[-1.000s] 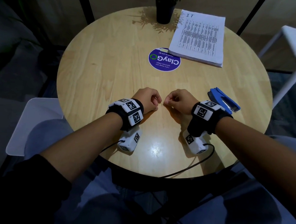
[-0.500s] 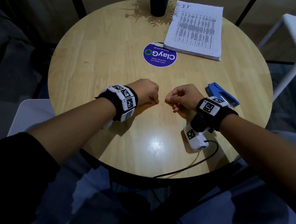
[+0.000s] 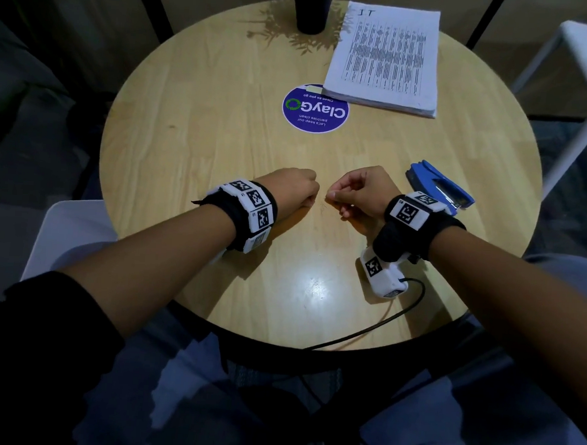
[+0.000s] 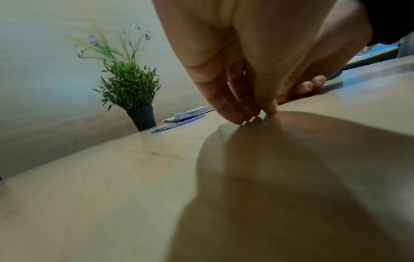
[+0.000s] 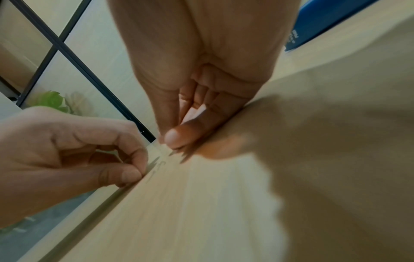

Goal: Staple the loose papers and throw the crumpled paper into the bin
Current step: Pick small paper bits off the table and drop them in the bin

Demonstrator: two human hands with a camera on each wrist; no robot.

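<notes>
My left hand (image 3: 311,198) and right hand (image 3: 331,195) rest close together on the round wooden table (image 3: 195,122), both with curled fingers. The right hand (image 5: 167,140) pinches thin metal staples between thumb and forefinger. The left hand (image 5: 141,170) pinches another small staple piece against the table top; its fingertips (image 4: 243,118) touch the wood. A few loose staples (image 3: 323,207) lie between the hands. A blue stapler (image 3: 440,192) lies open just right of my right wrist. The stack of printed papers (image 3: 385,57) lies at the far right. No crumpled paper or bin is in view.
A dark pot with a green plant (image 4: 142,117) stands at the table's far edge beside the papers. A round purple sticker (image 3: 315,108) sits mid-table. A white chair (image 3: 583,50) stands at the right, another seat (image 3: 70,231) at the left. A black cable (image 3: 382,322) trails off the near edge.
The two hands have drawn slightly apart. My left wrist has rolled, so its camera block is now hidden under the arm. The stapler and papers have not moved.
</notes>
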